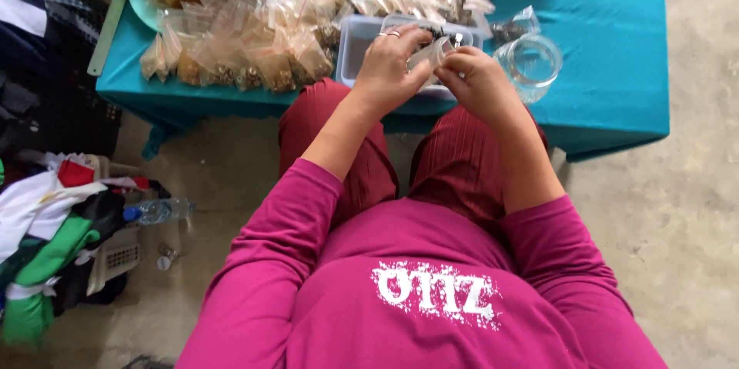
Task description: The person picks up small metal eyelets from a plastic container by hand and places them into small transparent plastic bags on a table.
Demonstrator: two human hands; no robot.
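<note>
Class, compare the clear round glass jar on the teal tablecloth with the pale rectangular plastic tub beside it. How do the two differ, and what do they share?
The clear round glass jar is circular and see-through; the pale rectangular plastic tub is straight-sided and cloudy. The jar stands free at the right hand's side; the tub lies partly hidden behind both hands, the left hand over it. Small packed bags lean against the tub's far side; only one lies by the jar. Both sit open-topped on the teal tablecloth.

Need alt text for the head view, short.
Both hands, left hand and right hand, hold a small clear plastic bag above a translucent plastic tub on a teal-covered table, with rows of filled bags behind.
</note>
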